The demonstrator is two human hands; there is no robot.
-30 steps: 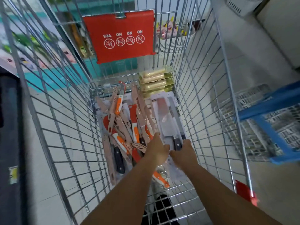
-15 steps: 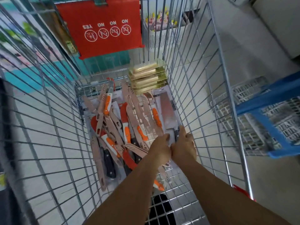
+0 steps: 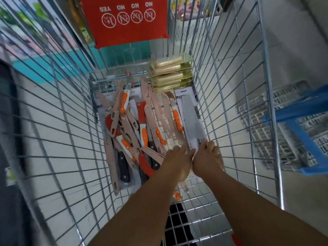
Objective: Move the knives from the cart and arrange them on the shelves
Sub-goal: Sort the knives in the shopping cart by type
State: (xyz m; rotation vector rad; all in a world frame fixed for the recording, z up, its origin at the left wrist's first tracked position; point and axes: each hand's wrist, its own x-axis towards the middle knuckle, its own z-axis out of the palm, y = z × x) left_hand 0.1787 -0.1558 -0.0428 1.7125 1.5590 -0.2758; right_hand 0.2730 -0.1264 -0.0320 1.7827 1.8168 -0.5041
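Observation:
A wire shopping cart (image 3: pixel 229 96) holds a heap of knives (image 3: pixel 134 132) with orange, black and pink handles and pink sheaths. Along the cart's right side lies a carded cleaver (image 3: pixel 190 118) with its blade pointing away from me. Both my arms reach down into the cart. My right hand (image 3: pixel 208 157) grips the near end of the cleaver's card, its fingers curled over the edge. My left hand (image 3: pixel 179 160) holds the same end from the left side, its fingertips on the card.
A stack of gold packaged items (image 3: pixel 171 73) lies at the cart's far end under a red child-seat flap (image 3: pixel 122 20). A blue wire shelf (image 3: pixel 301 130) stands to the right of the cart. The floor is tiled.
Both hands have come together on the cleaver's near end. The cleaver's card has been lifted and slid toward the cart's right side. The camera has tilted closer.

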